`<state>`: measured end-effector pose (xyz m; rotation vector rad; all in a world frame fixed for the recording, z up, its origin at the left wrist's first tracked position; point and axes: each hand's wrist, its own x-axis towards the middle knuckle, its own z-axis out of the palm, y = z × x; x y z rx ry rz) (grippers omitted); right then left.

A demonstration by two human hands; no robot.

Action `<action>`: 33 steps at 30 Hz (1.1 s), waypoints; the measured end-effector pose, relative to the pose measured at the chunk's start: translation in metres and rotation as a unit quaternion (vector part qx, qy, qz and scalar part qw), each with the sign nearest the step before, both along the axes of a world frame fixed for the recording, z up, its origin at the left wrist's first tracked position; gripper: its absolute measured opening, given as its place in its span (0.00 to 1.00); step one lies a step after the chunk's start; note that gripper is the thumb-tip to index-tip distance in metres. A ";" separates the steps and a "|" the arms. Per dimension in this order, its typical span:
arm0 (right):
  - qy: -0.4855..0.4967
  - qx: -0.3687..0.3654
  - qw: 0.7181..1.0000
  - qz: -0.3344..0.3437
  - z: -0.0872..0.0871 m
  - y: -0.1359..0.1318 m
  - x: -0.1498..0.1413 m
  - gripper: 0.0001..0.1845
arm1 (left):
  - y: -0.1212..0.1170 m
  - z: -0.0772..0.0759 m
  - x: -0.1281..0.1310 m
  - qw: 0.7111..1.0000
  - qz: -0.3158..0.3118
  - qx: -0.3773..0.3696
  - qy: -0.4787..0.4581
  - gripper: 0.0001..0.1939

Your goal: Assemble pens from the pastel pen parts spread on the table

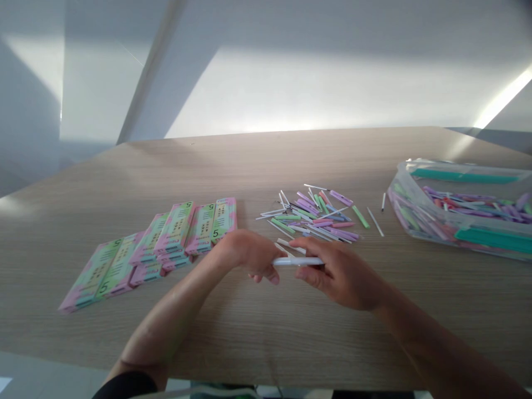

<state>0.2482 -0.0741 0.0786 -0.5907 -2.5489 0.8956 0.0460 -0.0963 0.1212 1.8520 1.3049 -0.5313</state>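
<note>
Holding white stick (pixel 297 261) in right hand (pixel 341 272), left hand (pixel 253 256) beside

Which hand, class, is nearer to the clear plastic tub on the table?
Right. The right hand lies left of the clear plastic tub, apart from it; the left hand lies farther left, beyond the right hand.

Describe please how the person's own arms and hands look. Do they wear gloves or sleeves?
The left hand and the right hand are bare, with no gloves, and no ring or watch shows. The left forearm is bare down to a black sleeve at the bottom edge of the view. The right forearm is bare too.
</note>
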 end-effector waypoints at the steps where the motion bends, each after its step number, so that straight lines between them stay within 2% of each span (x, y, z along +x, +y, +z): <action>1: 0.001 -0.006 1.000 -0.006 0.001 0.000 0.001 0.26 | 0.000 0.000 0.000 1.000 0.000 -0.002 -0.003 0.22; 4: 0.010 0.003 1.000 -0.013 0.003 0.001 0.007 0.35 | 0.000 0.000 -0.001 1.000 -0.006 -0.005 -0.008 0.23; 7: 0.006 0.010 1.000 -0.003 0.005 0.004 0.013 0.34 | 0.000 0.000 -0.002 1.000 -0.009 -0.012 -0.011 0.24; 9: 0.002 0.012 1.000 -0.005 0.005 0.007 0.017 0.29 | 0.001 0.001 -0.003 1.000 -0.005 -0.015 -0.011 0.24; 13: 0.006 0.040 0.999 -0.016 0.005 0.011 0.019 0.09 | 0.001 0.002 -0.003 1.000 0.001 -0.014 -0.001 0.25; 17: -0.009 0.069 0.997 -0.015 0.004 0.012 0.016 0.02 | 0.001 0.002 -0.002 1.000 0.001 -0.008 0.018 0.25; 20: -0.010 0.078 0.997 -0.014 0.002 0.013 0.013 0.09 | 0.001 0.002 -0.002 1.000 -0.003 -0.009 0.012 0.24; 23: 0.001 0.050 0.999 -0.015 -0.001 0.014 0.015 0.13 | 0.002 0.002 -0.003 1.000 0.005 -0.014 0.011 0.24; 25: 0.006 0.023 1.000 -0.013 -0.001 0.015 0.019 0.24 | 0.002 0.002 -0.003 1.000 0.007 -0.016 0.015 0.23; 26: 0.008 0.013 1.000 -0.012 -0.001 0.015 0.020 0.27 | 0.003 0.002 -0.004 1.000 0.005 -0.019 0.017 0.22; 27: 0.008 0.010 1.000 -0.013 -0.001 0.015 0.022 0.26 | 0.003 0.002 -0.004 1.000 0.004 -0.023 0.019 0.21; 31: -0.006 0.048 0.999 0.001 0.003 0.015 0.021 0.05 | 0.003 0.001 -0.005 1.000 -0.001 -0.025 0.011 0.21; 33: -0.009 0.068 0.997 0.020 0.004 0.013 0.019 0.04 | 0.003 0.001 -0.006 1.000 -0.001 -0.019 0.005 0.21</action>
